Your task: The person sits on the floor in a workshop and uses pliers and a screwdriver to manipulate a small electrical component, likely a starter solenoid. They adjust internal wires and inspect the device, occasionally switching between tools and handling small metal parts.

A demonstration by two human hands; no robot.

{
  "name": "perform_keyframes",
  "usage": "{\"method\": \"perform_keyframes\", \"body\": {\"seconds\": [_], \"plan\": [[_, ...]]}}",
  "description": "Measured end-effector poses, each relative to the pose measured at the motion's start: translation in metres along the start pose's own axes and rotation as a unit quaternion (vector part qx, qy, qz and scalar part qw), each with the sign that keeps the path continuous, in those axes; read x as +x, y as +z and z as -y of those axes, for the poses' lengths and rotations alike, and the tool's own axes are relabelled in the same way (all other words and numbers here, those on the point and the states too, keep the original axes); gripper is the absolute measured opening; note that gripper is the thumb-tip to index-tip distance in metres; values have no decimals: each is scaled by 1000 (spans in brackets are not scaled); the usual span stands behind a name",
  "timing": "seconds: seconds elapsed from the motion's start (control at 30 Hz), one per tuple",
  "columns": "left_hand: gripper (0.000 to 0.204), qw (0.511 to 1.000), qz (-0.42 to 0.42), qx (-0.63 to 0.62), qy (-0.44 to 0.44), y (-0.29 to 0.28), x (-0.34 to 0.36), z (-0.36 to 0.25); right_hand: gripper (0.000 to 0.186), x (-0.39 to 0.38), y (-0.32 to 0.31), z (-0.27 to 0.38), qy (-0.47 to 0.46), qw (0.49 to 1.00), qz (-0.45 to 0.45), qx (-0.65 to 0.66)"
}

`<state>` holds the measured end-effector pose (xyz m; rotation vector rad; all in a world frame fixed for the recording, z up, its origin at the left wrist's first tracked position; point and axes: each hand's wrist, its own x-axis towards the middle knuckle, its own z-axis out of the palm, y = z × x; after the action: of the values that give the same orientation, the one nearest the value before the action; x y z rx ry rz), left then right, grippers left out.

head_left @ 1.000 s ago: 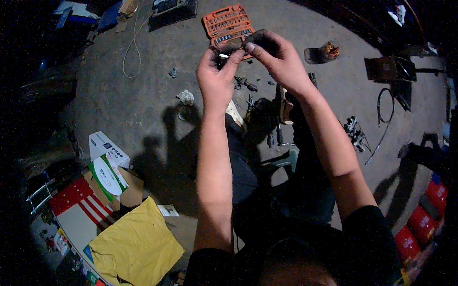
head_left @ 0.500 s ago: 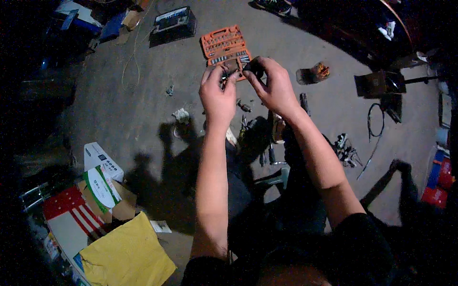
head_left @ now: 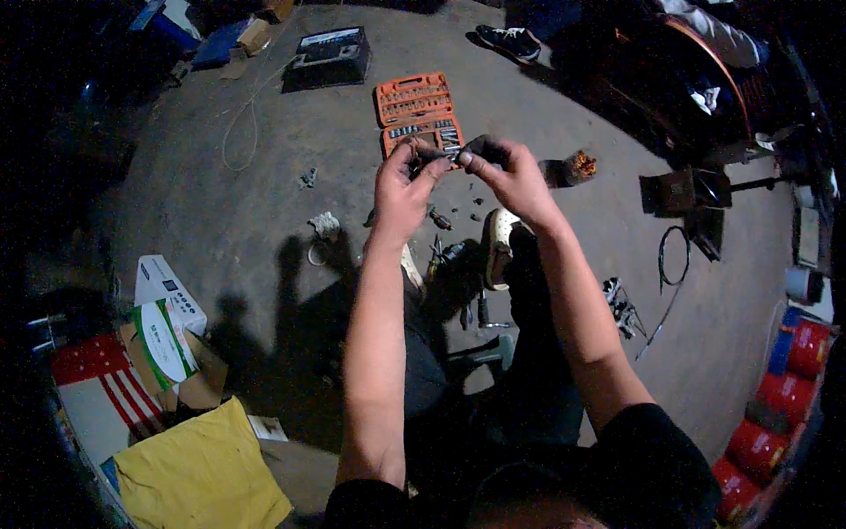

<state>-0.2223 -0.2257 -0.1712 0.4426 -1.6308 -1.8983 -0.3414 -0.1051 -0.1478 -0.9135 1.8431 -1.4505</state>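
Note:
In front of me my left hand (head_left: 405, 189) and my right hand (head_left: 514, 183) are held up close together, thumbs and fingers pinched with the tips almost meeting. A small metallic piece (head_left: 454, 157) shows between the fingertips, too small to name. Dark smudges mark the fingers. Just beyond the hands, an open orange socket set case (head_left: 412, 108) lies on the floor, rows of sockets in both halves. My left hand covers part of its lower edge.
Hand tools (head_left: 483, 309) and small dark parts (head_left: 441, 218) lie on the floor between my feet, near a cream shoe (head_left: 500, 242). A black box (head_left: 328, 57) stands far left; a cable loop (head_left: 674, 256) lies right. Boxes and a yellow cloth (head_left: 207, 467) fill the near left; red cans (head_left: 758, 445) stand near right.
The view has shifted, bringing more of the shoe, red cans and far floor into sight. Both hands remain pinched together, their fingertips slightly closer.

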Motion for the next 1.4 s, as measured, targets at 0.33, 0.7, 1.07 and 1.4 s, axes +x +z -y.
{"method": "perform_keyframes", "body": {"seconds": [0.33, 0.7, 1.07, 1.4], "plan": [[13, 936, -64, 332, 95, 7, 1, -16, 28, -9, 4, 2, -4, 1000, 28, 2], [16, 993, 92, 74, -18, 1, -2, -11, 29, 3, -6, -4, 46, 996, 14, 77], [13, 935, -110, 302, 150, 2, 2, 0, 34, -2, 8, -4, 72, 988, 128, 50], [13, 949, -51, 265, 160, 10, 2, -14, 31, 2, -3, 0, -15, 998, -46, 49]]}}
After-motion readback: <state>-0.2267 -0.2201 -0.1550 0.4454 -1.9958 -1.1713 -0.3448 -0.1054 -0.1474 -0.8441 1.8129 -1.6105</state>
